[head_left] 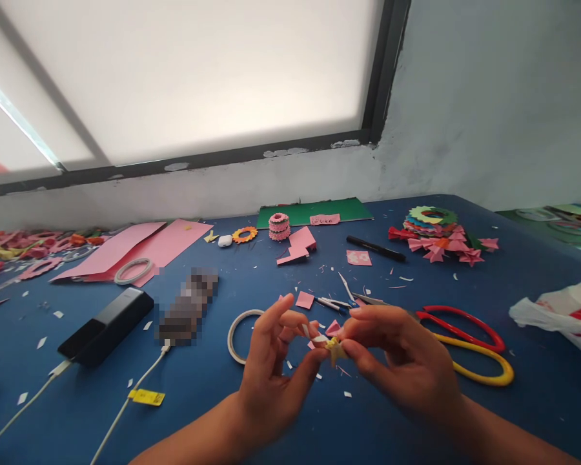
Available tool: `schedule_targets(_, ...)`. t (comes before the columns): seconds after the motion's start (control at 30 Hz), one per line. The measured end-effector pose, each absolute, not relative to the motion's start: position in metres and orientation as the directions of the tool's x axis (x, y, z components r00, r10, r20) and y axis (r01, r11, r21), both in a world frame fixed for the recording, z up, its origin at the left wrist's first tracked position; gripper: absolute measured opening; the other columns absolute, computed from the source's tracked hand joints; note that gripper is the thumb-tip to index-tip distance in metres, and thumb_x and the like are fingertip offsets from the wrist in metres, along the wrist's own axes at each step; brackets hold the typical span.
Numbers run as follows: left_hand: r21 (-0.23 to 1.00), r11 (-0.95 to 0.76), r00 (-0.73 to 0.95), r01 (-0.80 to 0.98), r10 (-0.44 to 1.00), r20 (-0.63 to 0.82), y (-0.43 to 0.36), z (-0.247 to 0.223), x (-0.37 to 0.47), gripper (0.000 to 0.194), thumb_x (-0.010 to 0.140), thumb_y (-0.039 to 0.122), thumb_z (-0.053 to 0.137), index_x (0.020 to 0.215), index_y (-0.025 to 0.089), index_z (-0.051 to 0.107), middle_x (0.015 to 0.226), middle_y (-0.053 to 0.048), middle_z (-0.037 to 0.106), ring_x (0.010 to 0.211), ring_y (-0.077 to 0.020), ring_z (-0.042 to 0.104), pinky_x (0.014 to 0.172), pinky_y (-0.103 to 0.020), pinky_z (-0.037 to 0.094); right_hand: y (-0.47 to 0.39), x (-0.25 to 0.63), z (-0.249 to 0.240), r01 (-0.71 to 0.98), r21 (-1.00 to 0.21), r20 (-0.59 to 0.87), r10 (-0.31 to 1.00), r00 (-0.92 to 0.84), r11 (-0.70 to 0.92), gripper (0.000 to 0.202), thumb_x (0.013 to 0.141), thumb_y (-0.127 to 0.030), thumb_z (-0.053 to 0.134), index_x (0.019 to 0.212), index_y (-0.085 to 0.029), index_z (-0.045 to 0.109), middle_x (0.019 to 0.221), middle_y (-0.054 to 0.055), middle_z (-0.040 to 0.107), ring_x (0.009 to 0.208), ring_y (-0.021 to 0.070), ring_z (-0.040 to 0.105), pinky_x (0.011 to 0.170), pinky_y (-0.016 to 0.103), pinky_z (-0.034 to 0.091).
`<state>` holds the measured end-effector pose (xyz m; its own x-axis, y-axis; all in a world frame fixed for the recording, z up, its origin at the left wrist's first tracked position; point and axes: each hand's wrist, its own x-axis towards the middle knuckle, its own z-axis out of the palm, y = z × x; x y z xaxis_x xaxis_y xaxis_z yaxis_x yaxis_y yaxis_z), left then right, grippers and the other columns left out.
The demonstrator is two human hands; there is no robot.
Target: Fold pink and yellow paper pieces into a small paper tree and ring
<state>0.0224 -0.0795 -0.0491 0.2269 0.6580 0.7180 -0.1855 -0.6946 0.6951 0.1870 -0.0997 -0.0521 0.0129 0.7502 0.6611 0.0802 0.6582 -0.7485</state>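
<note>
my left hand is partly open, fingers raised and curved, with thumb and fingertips nearly closed on a small yellow paper piece. my right hand pinches the same piece from the other side, thumb against index finger. the piece is found between both hands, above the blue table. noted beyond my right hand: scissors with one red and one yellow handle loop, lying partly behind it. noted beside my left hand: a tape roll, partly hidden. a pink square and a black pen lie farther back.
</note>
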Motion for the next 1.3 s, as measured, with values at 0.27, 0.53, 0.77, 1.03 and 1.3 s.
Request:
schedule_targets(0.27, 0.638, -0.731, 0.250, -0.243, 0.588, 0.769, -0.078, -0.043, 0.021, 0.059, 0.086, 0.004, 0.057, 0.138, 0.026, 0.038, 0.090, 0.001, 0.053, 0.083, -0.0091, 0.060, 0.096, -0.027, 0.053, -0.101, 0.184, -0.049, -0.096, -0.780, 0.624, 0.780, -0.048, 0.619, 0.049, 0.077, -0.004, 0.065, 0.115, -0.034, 0.055, 0.079, -0.006, 0.068, 0.066, 0.0071, 0.067, 0.065, 0.015, 0.058)
schedule_targets(0.53, 0.635, -0.727, 0.190, -0.260, 0.606, 0.772, -0.080, -0.039, 0.022, 0.060, 0.084, 0.002, 0.060, 0.135, 0.027, 0.043, 0.087, 0.003, 0.054, 0.080, -0.0085, 0.062, 0.093, -0.027, 0.055, -0.102, 0.185, -0.052, -0.117, -0.750, 0.659, 0.750, -0.049, 0.651, 0.058, 0.076, -0.003, 0.066, 0.123, -0.034, 0.052, 0.089, -0.003, 0.068, 0.072, 0.0089, 0.068, 0.069, 0.018, 0.059)
schedule_targets(0.77, 0.664, -0.698, 0.218, -0.267, 0.627, 0.747, -0.082, -0.037, 0.022, 0.060, 0.084, 0.004, 0.061, 0.134, 0.031, 0.045, 0.085, 0.003, 0.054, 0.076, -0.0069, 0.064, 0.091, -0.024, 0.055, -0.105, 0.184, -0.048, -0.020, -0.694, 0.720, 0.694, -0.003, 0.720, 0.048, 0.076, -0.002, 0.063, 0.115, -0.029, 0.055, 0.074, -0.003, 0.068, 0.062, 0.0107, 0.067, 0.060, 0.021, 0.059)
schedule_targets(1.03, 0.654, -0.721, 0.248, -0.229, 0.607, 0.755, -0.083, -0.037, 0.021, 0.060, 0.084, 0.005, 0.060, 0.135, 0.031, 0.043, 0.085, 0.003, 0.053, 0.076, -0.0080, 0.064, 0.091, -0.028, 0.055, -0.103, 0.183, -0.045, 0.118, -0.581, 0.810, 0.586, -0.013, 0.806, 0.043, 0.076, -0.003, 0.064, 0.111, -0.026, 0.057, 0.070, -0.003, 0.071, 0.057, 0.0115, 0.067, 0.057, 0.021, 0.059)
schedule_targets(1.3, 0.636, -0.736, 0.300, -0.231, 0.568, 0.766, -0.080, -0.039, 0.019, 0.063, 0.086, 0.004, 0.057, 0.140, 0.028, 0.036, 0.088, 0.001, 0.051, 0.078, -0.0084, 0.062, 0.094, -0.030, 0.054, -0.098, 0.187, -0.046, 0.109, -0.616, 0.779, 0.624, -0.061, 0.780, 0.041, 0.077, -0.008, 0.067, 0.113, -0.026, 0.057, 0.073, -0.002, 0.071, 0.059, 0.0123, 0.068, 0.056, 0.023, 0.060)
